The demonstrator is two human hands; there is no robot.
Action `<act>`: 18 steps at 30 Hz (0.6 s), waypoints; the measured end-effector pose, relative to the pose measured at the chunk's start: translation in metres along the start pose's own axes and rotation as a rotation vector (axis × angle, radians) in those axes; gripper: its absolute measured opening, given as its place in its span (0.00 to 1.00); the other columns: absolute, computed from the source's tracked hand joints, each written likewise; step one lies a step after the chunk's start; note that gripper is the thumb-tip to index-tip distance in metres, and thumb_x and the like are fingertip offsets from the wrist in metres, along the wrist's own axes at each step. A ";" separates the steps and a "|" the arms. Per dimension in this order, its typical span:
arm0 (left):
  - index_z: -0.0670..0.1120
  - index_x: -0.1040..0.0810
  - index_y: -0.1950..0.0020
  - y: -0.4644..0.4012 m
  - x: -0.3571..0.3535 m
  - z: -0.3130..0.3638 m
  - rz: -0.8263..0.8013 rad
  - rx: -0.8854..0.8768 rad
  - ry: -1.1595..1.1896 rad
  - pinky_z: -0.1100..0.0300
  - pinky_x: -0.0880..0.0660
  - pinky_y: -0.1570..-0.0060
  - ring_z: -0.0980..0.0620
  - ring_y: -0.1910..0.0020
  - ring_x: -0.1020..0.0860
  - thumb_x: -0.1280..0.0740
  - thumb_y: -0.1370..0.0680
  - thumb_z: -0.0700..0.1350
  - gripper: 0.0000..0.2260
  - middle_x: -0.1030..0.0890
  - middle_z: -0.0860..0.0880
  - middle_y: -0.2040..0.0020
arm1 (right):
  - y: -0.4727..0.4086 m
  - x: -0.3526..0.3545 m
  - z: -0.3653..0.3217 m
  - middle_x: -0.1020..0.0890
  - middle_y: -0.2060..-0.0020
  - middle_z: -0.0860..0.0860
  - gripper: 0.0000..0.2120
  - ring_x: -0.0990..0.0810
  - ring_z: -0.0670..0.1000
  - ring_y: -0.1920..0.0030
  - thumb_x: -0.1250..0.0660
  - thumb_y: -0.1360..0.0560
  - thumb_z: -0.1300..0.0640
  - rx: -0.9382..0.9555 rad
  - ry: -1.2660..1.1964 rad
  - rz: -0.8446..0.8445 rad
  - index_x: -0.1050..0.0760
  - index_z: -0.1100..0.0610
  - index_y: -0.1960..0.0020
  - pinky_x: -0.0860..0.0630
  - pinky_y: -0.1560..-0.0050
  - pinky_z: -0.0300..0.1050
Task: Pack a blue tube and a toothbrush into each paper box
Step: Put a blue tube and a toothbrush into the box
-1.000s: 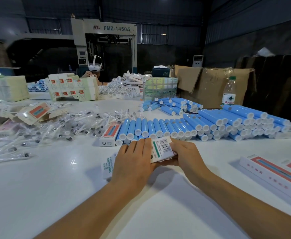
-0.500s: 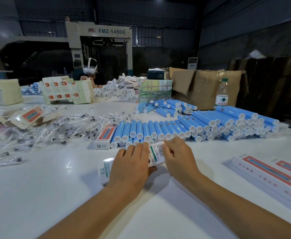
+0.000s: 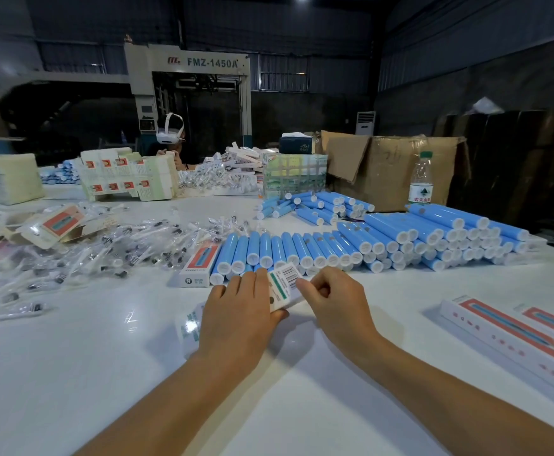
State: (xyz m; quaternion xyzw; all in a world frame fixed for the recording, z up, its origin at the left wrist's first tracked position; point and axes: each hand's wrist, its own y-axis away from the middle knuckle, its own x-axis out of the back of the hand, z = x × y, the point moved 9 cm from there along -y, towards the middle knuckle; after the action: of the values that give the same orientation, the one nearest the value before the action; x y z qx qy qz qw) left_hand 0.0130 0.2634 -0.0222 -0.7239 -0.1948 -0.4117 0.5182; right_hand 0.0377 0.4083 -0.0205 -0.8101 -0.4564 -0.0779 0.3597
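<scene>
Wide white table (image 3: 71, 373) underfoot of everything, glossy, reflecting a ceiling lamp. At two o'clock, a big brown cardboard carton (image 3: 397, 172), flaps folded outward, contents hidden. From twelve to two o'clock, blue tubes (image 3: 400, 238) with white caps, stacked on their sides in rows and a low heap, cap ends facing the camera. At ten o'clock, a loose sprawl of toothbrushes (image 3: 111, 248) in clear wrappers, dark bristle heads showing through. At four o'clock, long finished boxes (image 3: 512, 337), white with a red and teal stripe, lying side by side. Just left of the tube row, another such white box (image 3: 200, 264), short end forward. At the centre, the paper box (image 3: 283, 286): white, green band and barcode on the upturned face, lying slantwise on the table, nearer end reaching out past the left wrist. Left hand (image 3: 239, 314) laid over it, fingers nearly straight, thumb against its near edge. Right hand (image 3: 331, 301) curled, fingertips pinching the box's far end. Inside of the box not visible. At one o'clock, a clear water bottle (image 3: 420, 179), green cap, upright beside the carton.
</scene>
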 end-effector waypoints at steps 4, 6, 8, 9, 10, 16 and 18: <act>0.46 0.47 0.25 0.000 -0.001 0.001 -0.030 -0.003 -0.031 0.58 0.37 0.40 0.50 0.35 0.33 0.48 0.22 0.66 0.33 0.34 0.50 0.31 | 0.006 -0.004 -0.007 0.30 0.69 0.44 0.17 0.32 0.43 0.68 0.34 0.23 0.52 0.067 0.106 0.003 0.36 0.51 0.68 0.34 0.67 0.34; 0.45 0.46 0.25 0.002 0.000 0.002 -0.038 -0.016 -0.048 0.58 0.36 0.41 0.50 0.36 0.32 0.47 0.22 0.65 0.33 0.33 0.49 0.31 | 0.009 -0.006 -0.009 0.30 0.69 0.43 0.18 0.31 0.42 0.67 0.35 0.22 0.53 0.093 0.120 -0.003 0.37 0.50 0.68 0.34 0.67 0.33; 0.43 0.41 0.26 0.002 0.003 0.001 -0.032 -0.017 -0.060 0.56 0.33 0.43 0.49 0.39 0.29 0.43 0.23 0.64 0.33 0.29 0.47 0.34 | 0.010 -0.008 -0.010 0.30 0.68 0.44 0.18 0.31 0.44 0.67 0.35 0.22 0.53 0.110 0.132 -0.016 0.38 0.50 0.68 0.34 0.68 0.34; 0.42 0.37 0.27 0.002 0.006 0.001 -0.025 -0.008 -0.057 0.55 0.31 0.45 0.48 0.41 0.26 0.40 0.24 0.64 0.34 0.26 0.47 0.36 | 0.010 -0.008 -0.011 0.30 0.68 0.44 0.18 0.31 0.44 0.67 0.35 0.22 0.54 0.119 0.133 -0.018 0.38 0.49 0.68 0.34 0.68 0.34; 0.42 0.35 0.28 0.002 0.008 0.001 -0.015 -0.002 -0.051 0.55 0.30 0.46 0.48 0.42 0.26 0.39 0.25 0.63 0.33 0.25 0.46 0.37 | 0.010 -0.008 -0.012 0.30 0.69 0.44 0.18 0.31 0.44 0.67 0.35 0.22 0.55 0.129 0.124 -0.013 0.38 0.50 0.68 0.34 0.67 0.34; 0.48 0.43 0.28 -0.004 0.019 -0.017 0.072 0.110 0.167 0.58 0.35 0.43 0.51 0.37 0.32 0.46 0.22 0.63 0.28 0.31 0.52 0.35 | 0.010 0.004 -0.024 0.23 0.64 0.45 0.11 0.27 0.41 0.62 0.39 0.21 0.59 0.168 -0.181 0.029 0.27 0.50 0.61 0.32 0.63 0.33; 0.49 0.35 0.35 -0.005 0.035 -0.028 0.163 0.143 0.492 0.57 0.32 0.51 0.51 0.45 0.29 0.43 0.22 0.61 0.22 0.27 0.52 0.43 | 0.012 0.005 -0.032 0.22 0.57 0.38 0.07 0.25 0.37 0.54 0.41 0.22 0.55 0.219 -0.213 0.015 0.27 0.44 0.53 0.32 0.56 0.27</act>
State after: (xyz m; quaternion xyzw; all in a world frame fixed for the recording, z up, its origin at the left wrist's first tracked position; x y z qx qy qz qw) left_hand 0.0189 0.2351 0.0124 -0.5768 -0.0327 -0.5176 0.6311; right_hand 0.0567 0.3864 -0.0014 -0.7731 -0.4915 0.0613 0.3961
